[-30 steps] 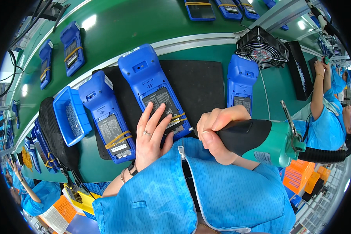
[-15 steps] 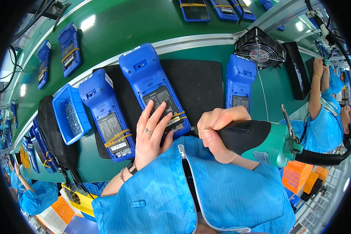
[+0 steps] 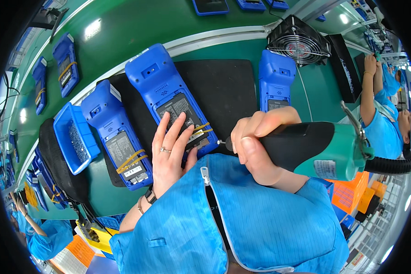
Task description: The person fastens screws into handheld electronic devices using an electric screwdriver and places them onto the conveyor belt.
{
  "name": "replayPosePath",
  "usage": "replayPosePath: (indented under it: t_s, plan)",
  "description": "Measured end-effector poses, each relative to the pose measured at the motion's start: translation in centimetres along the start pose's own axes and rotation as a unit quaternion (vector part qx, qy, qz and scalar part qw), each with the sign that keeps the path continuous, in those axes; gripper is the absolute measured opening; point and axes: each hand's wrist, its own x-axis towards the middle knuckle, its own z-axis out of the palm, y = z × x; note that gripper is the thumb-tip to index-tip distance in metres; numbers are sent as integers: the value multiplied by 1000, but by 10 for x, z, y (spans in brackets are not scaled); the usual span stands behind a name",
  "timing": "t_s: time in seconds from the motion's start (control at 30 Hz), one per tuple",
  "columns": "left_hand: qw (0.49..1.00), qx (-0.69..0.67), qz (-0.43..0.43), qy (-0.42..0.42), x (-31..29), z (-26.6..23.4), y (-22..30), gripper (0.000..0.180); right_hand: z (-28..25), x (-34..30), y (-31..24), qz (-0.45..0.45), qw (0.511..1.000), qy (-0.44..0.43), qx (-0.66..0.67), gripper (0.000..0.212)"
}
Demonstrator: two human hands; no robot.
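Note:
A blue handheld terminal (image 3: 155, 80) lies back up on the black mat (image 3: 223, 82), its dark battery (image 3: 180, 107) showing and a yellow rubber band (image 3: 202, 128) round its near end. My left hand (image 3: 169, 155) lies over the battery with fingers spread, pressing lightly or just resting. In my right hand (image 3: 260, 141) is a green and black electric screwdriver (image 3: 306, 150), held nearly level. Its bit points left at the terminal's near right corner; contact cannot be made out. Beside my left hand lies another banded blue terminal (image 3: 116, 132).
A blue bin of small screws (image 3: 77, 141) stands at left by a black mesh pouch (image 3: 57, 155). Further right are a third terminal (image 3: 277, 80), a black fan (image 3: 299, 41) and a long black tray (image 3: 345, 68). More terminals (image 3: 66, 64) lie beyond the metal rail (image 3: 219, 36). Co-workers sit either side.
The whole view has shifted, so the bench things sit further left and higher. The screwdriver's rear end has swung slightly right, its bit still by the terminal's corner. My left hand stays on the terminal.

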Motion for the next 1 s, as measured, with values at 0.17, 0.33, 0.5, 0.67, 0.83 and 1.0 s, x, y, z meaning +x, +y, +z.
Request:
replayPosePath:
  t_s: [0.17,0.33,0.5,0.67,0.83,1.0]
  plan:
    - [1000,14,-23,3,-1,0,2,44,-8,3,0,-37,999,-15,-26,29]
    - [999,19,-27,4,-1,1,4,44,-8,2,0,-23,1000,-3,1,34]
    - [1000,13,-10,10,-1,2,2,44,-7,0,-4,7,1000,-18,-12,37]
    - [1000,16,-14,11,-2,2,2,45,-7,3,-5,17,996,-48,-67,38]
    - [1000,9,-6,15,-2,3,0,46,-4,4,-4,27,998,-46,-42,38]
    - [1000,10,3,14,2,3,2,46,2,2,-3,-18,999,-41,-14,46]
